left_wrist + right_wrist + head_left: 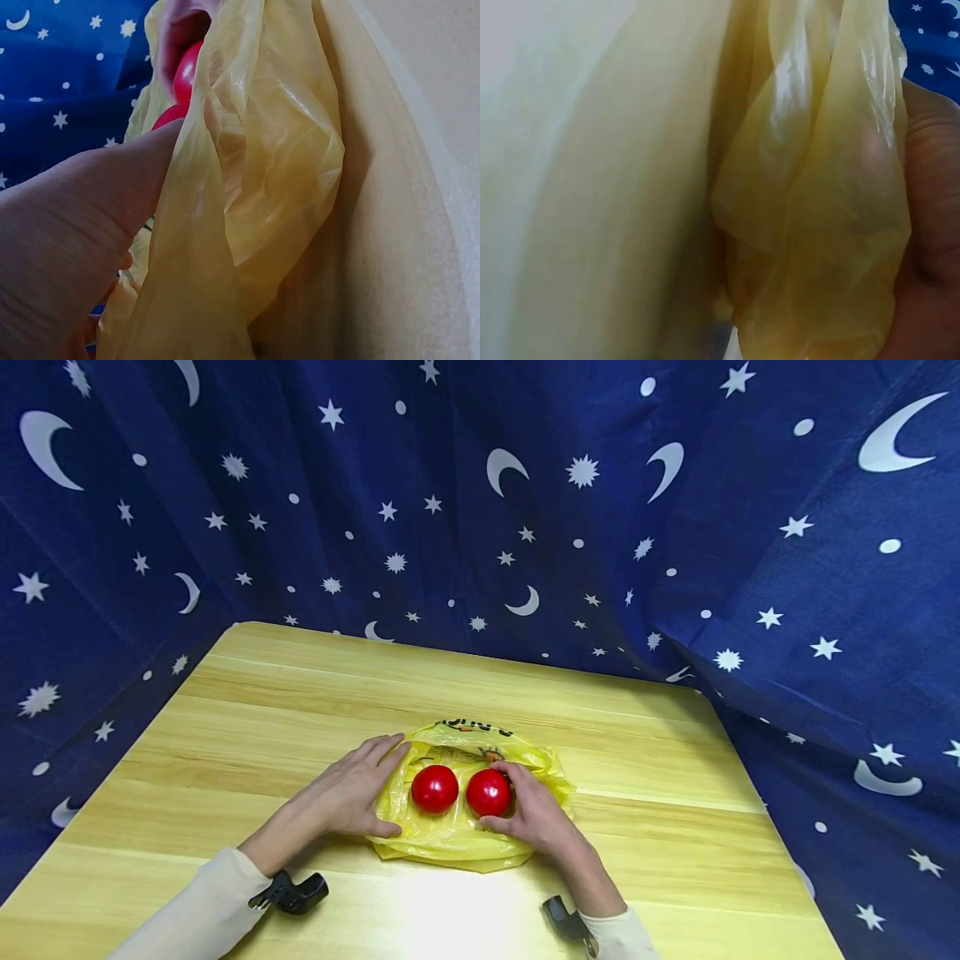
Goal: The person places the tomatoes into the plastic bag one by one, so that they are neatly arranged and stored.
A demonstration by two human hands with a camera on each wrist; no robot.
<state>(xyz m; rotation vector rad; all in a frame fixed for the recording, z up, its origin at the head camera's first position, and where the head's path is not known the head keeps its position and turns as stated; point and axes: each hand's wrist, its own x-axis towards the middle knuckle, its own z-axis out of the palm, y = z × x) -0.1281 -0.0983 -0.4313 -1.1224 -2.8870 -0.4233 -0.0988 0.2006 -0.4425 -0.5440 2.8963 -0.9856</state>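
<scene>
A crumpled yellow plastic bag (pixel 435 843) with dark print lies on the table, its mouth facing up. Two glossy red tomatoes sit side by side in its opening, the left tomato (pixel 435 789) and the right tomato (pixel 487 793). My right hand (pixel 536 810) holds the right tomato, fingers over its far side and thumb on the near side. At the bag's left edge my left hand (pixel 348 793) rests with thumb and fingers spread, apart from the left tomato. In the left wrist view, bag film (pixel 277 150) covers part of that hand. Bag folds (pixel 817 187) hide the right fingers in the right wrist view.
The bag lies on a light wood-grain table (pixel 300 693) with rounded far corners. Dark blue cloth (pixel 450 527) with white moons and stars hangs behind it and along both sides. Black wrist cameras (pixel 296 893) are worn on both forearms.
</scene>
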